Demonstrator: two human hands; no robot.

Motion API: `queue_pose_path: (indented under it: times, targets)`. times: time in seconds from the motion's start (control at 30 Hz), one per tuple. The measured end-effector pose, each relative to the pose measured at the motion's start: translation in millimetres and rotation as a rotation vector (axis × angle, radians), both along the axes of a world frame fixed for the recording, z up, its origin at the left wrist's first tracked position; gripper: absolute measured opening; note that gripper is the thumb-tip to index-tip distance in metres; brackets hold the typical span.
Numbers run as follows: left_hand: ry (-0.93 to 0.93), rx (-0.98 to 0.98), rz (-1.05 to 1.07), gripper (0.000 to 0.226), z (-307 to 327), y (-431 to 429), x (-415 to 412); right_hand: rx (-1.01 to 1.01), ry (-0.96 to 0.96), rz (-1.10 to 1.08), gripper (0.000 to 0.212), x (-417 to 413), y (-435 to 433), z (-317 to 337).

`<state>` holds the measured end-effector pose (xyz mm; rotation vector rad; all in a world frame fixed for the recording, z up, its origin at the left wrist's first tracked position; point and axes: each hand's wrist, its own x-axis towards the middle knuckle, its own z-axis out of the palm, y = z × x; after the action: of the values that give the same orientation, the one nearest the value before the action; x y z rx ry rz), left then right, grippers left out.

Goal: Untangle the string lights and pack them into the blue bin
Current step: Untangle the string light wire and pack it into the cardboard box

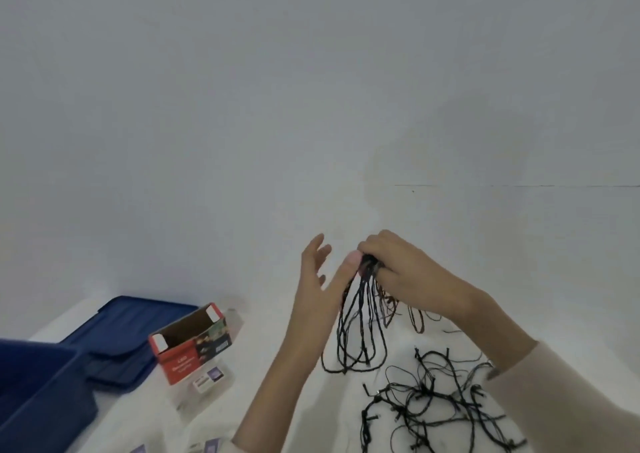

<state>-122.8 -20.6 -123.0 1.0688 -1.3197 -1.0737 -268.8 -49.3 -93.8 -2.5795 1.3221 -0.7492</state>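
Black string lights lie on the white table. My right hand (403,265) is raised above the table and grips the top of a bundle of gathered loops (360,331) that hang down from it. My left hand (320,279) is beside the bundle with fingers spread, its thumb touching the top of the loops. A loose tangle of the same string lights (433,404) lies on the table below my right forearm. The blue bin (41,393) stands at the lower left, partly cut off by the frame edge.
A blue lid (128,334) lies flat behind the bin. An open red cardboard box (190,345) stands next to it, with small cards (209,380) in front. A plain white wall rises behind the table.
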Motion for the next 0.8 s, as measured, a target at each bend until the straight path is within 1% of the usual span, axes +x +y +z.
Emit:
queue_pose_path:
  times: [0.07,0.1,0.13,0.17,0.2,0.23,0.27,0.3,0.33,0.37,0.4,0.43,0.47,0.53,0.57,0.63,0.7,0.77,0.8]
  targets:
    - [-0.014,-0.042,-0.107,0.092,0,2,-13,-0.049,-0.052,0.076,0.034,9,3,-5]
    - [0.027,-0.037,-0.159,0.098,-2,3,-16,-0.07,-0.098,0.094,0.031,13,5,-7]
    - [0.099,-0.016,-0.216,0.099,-7,2,-19,-0.061,-0.13,0.082,0.025,16,7,-10]
    - [0.164,0.013,-0.286,0.094,-12,1,-20,-0.044,-0.129,0.05,0.022,18,7,-12]
    - [0.216,0.052,-0.361,0.084,-16,1,-20,-0.034,-0.094,0.011,0.031,21,8,-14]
    - [0.246,0.099,-0.439,0.073,-18,3,-17,-0.032,-0.011,-0.021,0.036,22,8,-16]
    - [0.246,0.154,-0.507,0.06,-21,5,-14,-0.011,0.081,-0.054,0.03,23,8,-17]
    - [0.209,0.2,-0.54,0.045,-23,6,-10,0.033,0.141,-0.065,0.024,22,7,-18]
    - [0.16,0.229,-0.552,0.029,-26,7,-6,0.108,0.139,-0.06,0.027,20,6,-19]
    - [0.122,0.254,-0.564,0.019,-28,7,-2,0.2,0.075,-0.042,0.035,18,6,-19]
    - [0.094,0.274,-0.577,0.016,-31,7,1,0.294,-0.014,-0.029,0.039,15,7,-20]
    - [0.058,0.296,-0.584,0.012,-33,8,4,0.363,-0.089,-0.028,0.038,11,8,-22]
    - [0.009,0.307,-0.584,0.01,-34,7,8,0.408,-0.141,-0.031,0.032,9,9,-23]
    - [-0.099,0.318,-0.591,0.012,-40,7,17,0.492,-0.182,-0.071,0.02,4,9,-28]
    - [-0.159,0.323,-0.595,0.015,-43,8,21,0.558,-0.215,-0.077,0.017,3,10,-32]
    - [-0.251,0.351,-0.594,0.016,-48,8,28,0.687,-0.35,-0.069,0.014,1,11,-43]
    - [-0.267,0.391,-0.575,0.026,-54,8,33,0.772,-0.541,-0.042,0.012,1,13,-52]
    - [-0.183,0.403,-0.51,0.035,-58,9,34,0.853,-0.755,-0.042,0.014,4,12,-63]
    - [-0.1,0.4,-0.461,0.038,-61,10,33,0.897,-0.853,-0.054,0.014,7,12,-69]
